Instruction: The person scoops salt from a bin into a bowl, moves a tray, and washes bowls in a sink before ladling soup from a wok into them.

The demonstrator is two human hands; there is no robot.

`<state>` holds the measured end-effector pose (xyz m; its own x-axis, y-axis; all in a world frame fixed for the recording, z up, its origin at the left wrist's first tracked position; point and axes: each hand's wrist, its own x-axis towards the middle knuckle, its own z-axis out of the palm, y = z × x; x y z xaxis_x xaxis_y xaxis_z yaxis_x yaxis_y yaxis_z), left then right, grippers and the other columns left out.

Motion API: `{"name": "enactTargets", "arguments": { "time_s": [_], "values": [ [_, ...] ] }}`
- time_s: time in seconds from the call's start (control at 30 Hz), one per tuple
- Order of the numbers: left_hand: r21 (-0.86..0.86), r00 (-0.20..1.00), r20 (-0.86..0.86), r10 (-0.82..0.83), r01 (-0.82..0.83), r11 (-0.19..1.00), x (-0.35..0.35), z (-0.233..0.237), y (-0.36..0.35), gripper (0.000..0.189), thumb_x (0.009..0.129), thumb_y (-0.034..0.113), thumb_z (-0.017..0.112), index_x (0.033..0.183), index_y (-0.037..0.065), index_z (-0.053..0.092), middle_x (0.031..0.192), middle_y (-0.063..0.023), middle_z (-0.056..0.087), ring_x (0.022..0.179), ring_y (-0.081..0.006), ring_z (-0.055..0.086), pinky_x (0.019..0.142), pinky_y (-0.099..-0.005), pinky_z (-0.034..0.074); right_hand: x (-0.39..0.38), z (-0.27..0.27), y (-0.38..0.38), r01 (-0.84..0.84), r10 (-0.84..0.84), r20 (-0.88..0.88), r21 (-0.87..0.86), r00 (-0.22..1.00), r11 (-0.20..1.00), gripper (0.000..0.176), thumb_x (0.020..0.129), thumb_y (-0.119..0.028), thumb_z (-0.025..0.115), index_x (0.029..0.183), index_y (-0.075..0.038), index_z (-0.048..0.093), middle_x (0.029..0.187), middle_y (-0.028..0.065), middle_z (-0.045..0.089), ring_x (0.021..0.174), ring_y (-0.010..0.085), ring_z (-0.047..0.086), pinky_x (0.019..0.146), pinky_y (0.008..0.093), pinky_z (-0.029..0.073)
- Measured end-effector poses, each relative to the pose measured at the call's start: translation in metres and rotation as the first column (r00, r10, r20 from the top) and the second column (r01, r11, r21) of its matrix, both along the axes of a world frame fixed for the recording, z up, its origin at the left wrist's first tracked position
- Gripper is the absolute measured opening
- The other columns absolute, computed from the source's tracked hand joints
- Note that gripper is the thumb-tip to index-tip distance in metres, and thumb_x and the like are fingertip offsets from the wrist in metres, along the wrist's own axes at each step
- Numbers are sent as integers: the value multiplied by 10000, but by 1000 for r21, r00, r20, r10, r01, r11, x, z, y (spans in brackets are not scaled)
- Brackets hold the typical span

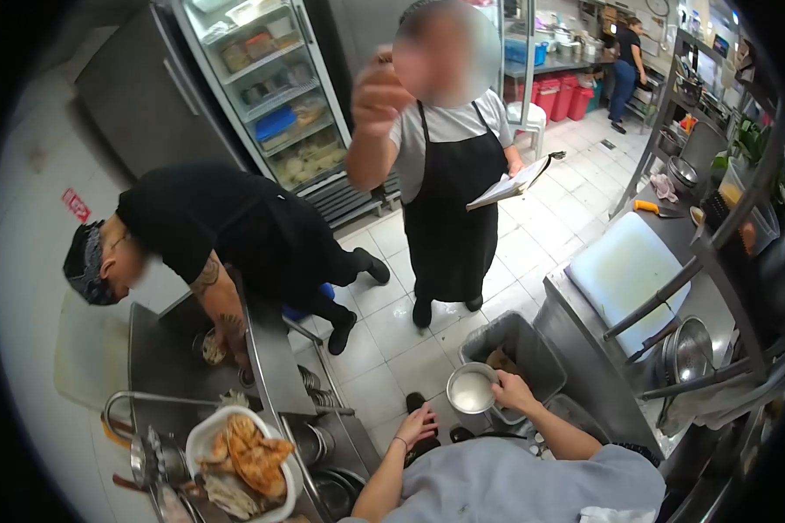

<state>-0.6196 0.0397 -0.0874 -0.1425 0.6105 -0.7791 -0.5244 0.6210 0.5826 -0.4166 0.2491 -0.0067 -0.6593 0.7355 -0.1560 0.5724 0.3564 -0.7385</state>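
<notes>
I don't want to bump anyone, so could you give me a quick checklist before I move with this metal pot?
1. Pot in hand: ok; the right hand grips the metal pot at its side.
2. Other hand free: ok; the left hand looks empty.
3. Contents known: cannot tell; the inside looks pale, but what it holds is unclear.
4. Way straight ahead clear: not ok; a co-worker stands there with an open notebook.
5. Knife put away: not ok; an orange-handled knife lies out on the right-hand counter.
</notes>
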Motion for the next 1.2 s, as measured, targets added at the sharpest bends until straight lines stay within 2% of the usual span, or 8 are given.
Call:
{"name": "enactTargets", "arguments": {
  "time_s": [0.17, 0.23, 0.27, 0.4, 0.53, 0.83, 0.97, 1.2],
  "values": [
    [-299, 827, -255, -502, 426, 854, -89, -125, -37, 481, 882, 473, 573, 1090, 54, 681, 948, -128, 695, 864, -168, 662, 728, -328, 525, -8, -53, 3, 293, -295, -9, 147, 955, 945, 277, 781, -175, 538, 955, 31, 599, 784, 247, 636, 766, 422, 638, 706, 461, 508],
    [-412, 207, -544, -813, 778, 474, -132, -195, -54, 425, 892, 412, 528, 1085, 60, 667, 946, -143, 701, 799, -263, 665, 734, -416, 521, 0, -67, -9, 330, -333, 6, 116, 943, 937, 263, 787, -150, 520, 960, 36, 592, 718, 220, 631, 661, 391, 637, 619, 444, 507],
    [-339, 703, -406, -584, 477, 811, -145, -168, -53, 441, 875, 435, 538, 1070, 63, 671, 974, -149, 696, 858, -282, 656, 780, -426, 510, -8, -47, -17, 410, -411, 22, -129, 912, 903, 244, 795, -124, 514, 971, 25, 595, 668, 171, 623, 565, 296, 630, 552, 406, 495],
    [-435, 541, -587, -602, 417, 798, -204, -109, -13, 430, 811, 413, 602, 1048, 65, 692, 1001, -153, 700, 949, -276, 666, 845, -366, 508, -3, -73, -31, 570, -553, 146, -286, 820, 770, 220, 844, -95, 496, 1005, 19, 594, 618, 94, 595, 478, 168, 588, 439, 314, 459],
    [-295, 653, -604, -457, 350, 889, -245, -136, 1, 396, 846, 356, 623, 1056, 22, 661, 915, -80, 682, 783, -179, 637, 724, -309, 511, 2, -85, -53, 646, -648, 147, -387, 747, 658, 223, 841, -77, 505, 1018, 25, 595, 625, 89, 600, 459, 171, 580, 415, 316, 462],
    [-296, 679, -490, -547, 461, 837, -151, -123, -6, 379, 862, 327, 628, 1067, 9, 650, 859, -72, 674, 686, -142, 628, 650, -289, 509, 29, -121, -67, 741, -751, 209, -458, 627, 491, 239, 825, -58, 501, 1025, 33, 597, 610, 108, 598, 447, 178, 584, 390, 317, 444],
    [-363, 609, -459, -647, 536, 762, -121, -87, -6, 381, 831, 380, 626, 1059, 82, 688, 1026, -111, 701, 966, -248, 658, 885, -347, 495, 48, -134, -67, 738, -711, 242, -381, 661, 556, 229, 823, -67, 504, 1012, 38, 583, 595, 113, 594, 427, 191, 579, 383, 318, 444],
    [-404, 613, -511, -602, 448, 798, -162, -134, -9, 406, 816, 409, 631, 1059, 91, 694, 1048, -123, 697, 1003, -266, 654, 895, -360, 494, 44, -119, -42, 728, -716, 197, -365, 670, 581, 243, 830, -96, 511, 1008, 48, 593, 633, 121, 610, 431, 192, 581, 396, 331, 459]
  ]
}}
